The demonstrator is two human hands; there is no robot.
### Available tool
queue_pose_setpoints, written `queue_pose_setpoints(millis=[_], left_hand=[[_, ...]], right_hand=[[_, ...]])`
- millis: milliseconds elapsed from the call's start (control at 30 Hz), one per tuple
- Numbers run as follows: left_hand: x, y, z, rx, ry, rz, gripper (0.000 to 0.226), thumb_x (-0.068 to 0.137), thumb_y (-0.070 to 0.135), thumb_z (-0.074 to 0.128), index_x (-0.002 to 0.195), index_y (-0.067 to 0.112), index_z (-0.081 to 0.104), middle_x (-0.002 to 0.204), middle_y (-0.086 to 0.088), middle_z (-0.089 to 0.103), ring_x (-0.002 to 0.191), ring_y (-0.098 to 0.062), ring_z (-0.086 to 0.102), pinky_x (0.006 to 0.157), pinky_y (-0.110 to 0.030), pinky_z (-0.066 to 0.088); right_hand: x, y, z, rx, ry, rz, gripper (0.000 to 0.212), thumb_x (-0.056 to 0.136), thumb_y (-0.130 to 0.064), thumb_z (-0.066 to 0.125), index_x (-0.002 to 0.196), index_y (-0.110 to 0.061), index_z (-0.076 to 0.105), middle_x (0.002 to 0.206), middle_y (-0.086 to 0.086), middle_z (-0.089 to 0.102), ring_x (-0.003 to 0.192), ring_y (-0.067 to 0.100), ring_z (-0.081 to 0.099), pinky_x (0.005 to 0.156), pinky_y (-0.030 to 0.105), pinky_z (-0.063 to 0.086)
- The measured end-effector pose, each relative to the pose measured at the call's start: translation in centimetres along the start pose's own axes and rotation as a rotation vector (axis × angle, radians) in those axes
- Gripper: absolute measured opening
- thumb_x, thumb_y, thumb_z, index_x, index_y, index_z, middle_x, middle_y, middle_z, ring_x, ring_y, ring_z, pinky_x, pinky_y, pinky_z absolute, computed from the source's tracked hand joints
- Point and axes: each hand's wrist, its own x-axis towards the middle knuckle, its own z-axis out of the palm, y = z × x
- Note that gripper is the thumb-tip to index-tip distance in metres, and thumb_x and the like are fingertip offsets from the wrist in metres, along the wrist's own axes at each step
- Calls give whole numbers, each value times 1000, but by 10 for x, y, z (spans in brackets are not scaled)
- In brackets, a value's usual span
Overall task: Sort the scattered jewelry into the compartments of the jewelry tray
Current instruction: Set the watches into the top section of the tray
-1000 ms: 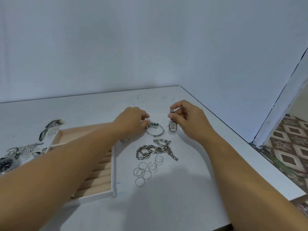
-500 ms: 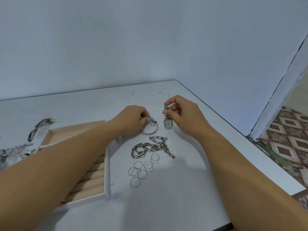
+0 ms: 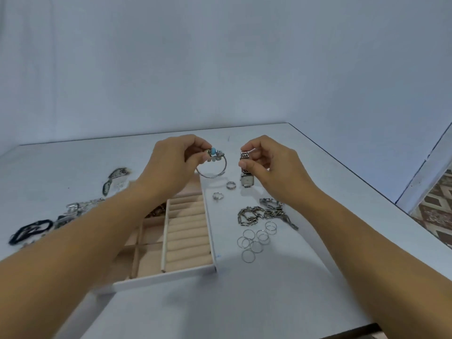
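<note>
My left hand (image 3: 171,160) pinches a silver bangle with blue and pale beads (image 3: 215,165) and holds it in the air above the far end of the beige jewelry tray (image 3: 171,277). My right hand (image 3: 271,165) grips a silver watch (image 3: 246,172) by its band, so the square face hangs down just over the table. Two small rings (image 3: 223,190) lie on the table between the hands. A heap of silver chain (image 3: 264,212) and several thin hoop rings (image 3: 256,241) lie right of the tray.
The tray has padded ring rolls (image 3: 188,231) on its right side and square compartments on its left, partly hidden by my left forearm. More jewelry and a dark band (image 3: 29,231) lie scattered at the left. The table's right edge (image 3: 367,187) drops to a tiled floor.
Both hands have risen off the table, the left lifting the beaded bangle and the right lifting the watch. The view has shifted, showing more of the tray and two small rings.
</note>
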Motion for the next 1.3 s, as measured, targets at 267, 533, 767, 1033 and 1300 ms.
queue_pose_setpoints(millis=[267,533,767,1033,1300], left_hand=[[-36,-43,-75,-5,143,-180,18,86,14,68,87,32,68,82,13,69,79,-10,67,74,-16,49],[-55,-72,-93,-44,161,-239,18,88,16,66,90,33,69,76,11,70,71,-3,67,54,-6,44],[-48,-91,-87,-17,105,-224,17,89,12,65,96,26,73,79,13,69,71,0,66,65,-5,47],[-35,-97,-82,165,-28,-190,16,89,14,63,99,21,73,69,17,64,58,5,60,63,-2,42],[-29,-102,-75,448,-143,-50,16,89,20,62,99,22,75,97,1,63,93,-16,57,81,-31,44]], right_hand=[[25,-43,71,46,-104,-46,15,85,-14,68,98,-18,61,79,-7,67,66,-2,61,65,9,45],[42,-44,125,120,-90,11,15,84,-16,70,95,-23,62,80,-3,69,68,3,62,69,14,48],[34,-36,132,87,-37,-13,17,84,-14,70,99,-18,64,80,-7,65,67,-3,61,68,9,45],[31,-27,126,66,-34,-21,17,84,-18,70,99,-23,64,84,-5,66,70,0,61,70,11,47],[30,-24,124,90,-23,-3,17,84,-20,70,99,-25,63,85,-7,65,72,3,60,69,11,47]])
